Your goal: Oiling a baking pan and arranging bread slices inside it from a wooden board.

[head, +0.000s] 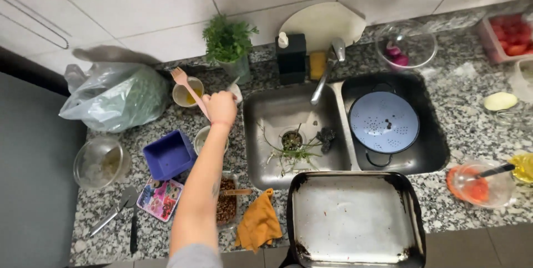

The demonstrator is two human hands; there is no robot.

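Pink fork [189, 86] gripped by left hand [221, 108], 1 cup [186, 94]

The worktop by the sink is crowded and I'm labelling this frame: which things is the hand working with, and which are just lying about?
In hand:
left hand, closed on the pink fork
small cup of yellow liquid under the fork
small bowl below the hand

Lying about:
blue tub
orange cloth
baking tray
blue colander
herb pot
plastic bag

Blue colander [384, 122] in sink [427, 157], empty baking tray [355, 218], potted herb [227, 40], orange cloth [258, 221], blue tub [168, 155]
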